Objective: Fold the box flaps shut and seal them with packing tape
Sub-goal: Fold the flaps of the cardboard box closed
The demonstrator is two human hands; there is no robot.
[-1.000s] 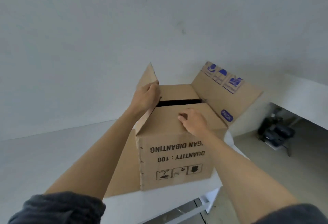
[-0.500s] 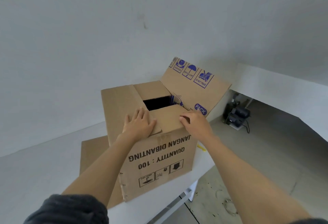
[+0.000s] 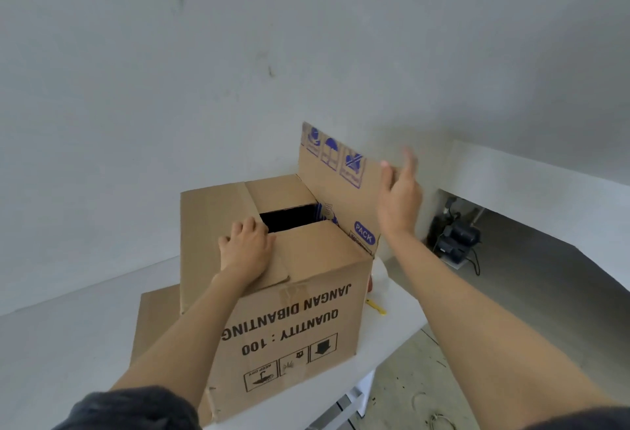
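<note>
1. The right hand (image 3: 399, 196) has been lifted off the near flap and is now spread open against the upright right flap (image 3: 335, 184).
2. The left hand (image 3: 247, 252) is still pressed flat, open, on the folded flaps.
3. The box (image 3: 293, 320) is kept at the bench's (image 3: 68, 334) right edge.

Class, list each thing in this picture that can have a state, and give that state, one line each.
Box: upright on the table, top partly open, printing upside down.
Right flap: standing up.
Left flap: folded down.
Near flap: folded down.
Left hand: flat, pressing the folded flaps.
Right hand: open, behind the right flap.
</note>
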